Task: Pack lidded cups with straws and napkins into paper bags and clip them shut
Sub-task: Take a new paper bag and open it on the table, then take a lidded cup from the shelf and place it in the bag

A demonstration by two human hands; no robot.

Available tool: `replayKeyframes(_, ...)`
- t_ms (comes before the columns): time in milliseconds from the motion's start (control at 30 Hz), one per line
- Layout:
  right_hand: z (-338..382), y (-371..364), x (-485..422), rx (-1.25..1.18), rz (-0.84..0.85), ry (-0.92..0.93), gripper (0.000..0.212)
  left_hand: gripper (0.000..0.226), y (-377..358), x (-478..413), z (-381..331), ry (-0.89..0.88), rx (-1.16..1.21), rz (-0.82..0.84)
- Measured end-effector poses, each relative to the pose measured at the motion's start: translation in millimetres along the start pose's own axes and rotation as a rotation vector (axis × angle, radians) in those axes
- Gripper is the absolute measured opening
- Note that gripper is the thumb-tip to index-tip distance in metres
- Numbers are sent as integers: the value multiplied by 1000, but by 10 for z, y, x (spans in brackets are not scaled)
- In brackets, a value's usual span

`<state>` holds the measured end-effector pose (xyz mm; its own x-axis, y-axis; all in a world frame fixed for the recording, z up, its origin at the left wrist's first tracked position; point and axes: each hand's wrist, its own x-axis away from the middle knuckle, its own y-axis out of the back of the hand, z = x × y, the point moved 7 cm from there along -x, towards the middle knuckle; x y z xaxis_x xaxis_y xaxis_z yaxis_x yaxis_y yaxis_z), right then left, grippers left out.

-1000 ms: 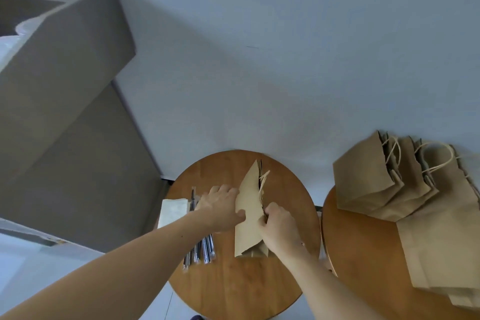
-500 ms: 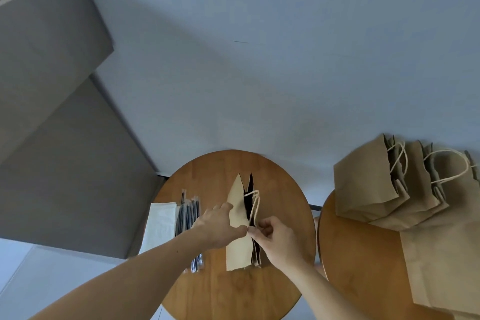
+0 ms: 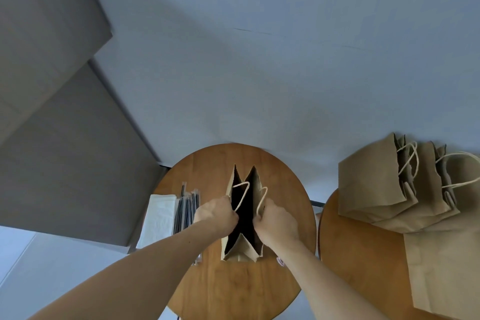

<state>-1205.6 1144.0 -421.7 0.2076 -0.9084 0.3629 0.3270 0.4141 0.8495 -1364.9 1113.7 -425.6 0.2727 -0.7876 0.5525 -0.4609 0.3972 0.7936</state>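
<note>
A brown paper bag (image 3: 255, 182) with cord handles stands upright on the round wooden table (image 3: 233, 286), its mouth spread wide and dark inside. My left hand (image 3: 217, 212) grips the bag's left rim and my right hand (image 3: 276, 219) grips the right rim, one on each side of the opening. To the left of the bag lie several wrapped black straws (image 3: 187, 209) and a stack of white napkins (image 3: 159, 215). No cup is in view.
A second wooden table (image 3: 363, 262) at the right carries a heap of flat paper bags (image 3: 376, 184) with cord handles. A grey sofa (image 3: 59, 153) fills the left. Pale floor lies beyond both tables.
The bag went from folded flat to standing with its mouth pulled wide. My hands moved apart, each taking one rim. The view also shifted slightly.
</note>
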Motion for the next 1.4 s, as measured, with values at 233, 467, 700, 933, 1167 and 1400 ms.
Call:
replayKeyframes(233,-639,342,-6,121,-99,-200,17,21,321,-94,695,138,26,-152)
replayKeyframes(467,-302,57,-36,-119,98,-37,22,30,40,-166,467,-40,212,-22)
replayKeyframes(700,-121,66,-8,-257,340,23,74,98,99,-180,409,-140,214,181)
replayKeyframes(933,170,529,-180,-90,256,129,62,99,709,-94,338,-247,-123,99)
replayKeyframes(1167,1142,1244,-420,44,42,385,55,74,1866,145,182,-243,-244,-333)
replayKeyframes(1400,2280,1657,-365,154,-8,577,57,75,3003,600,570,-157,-204,-541)
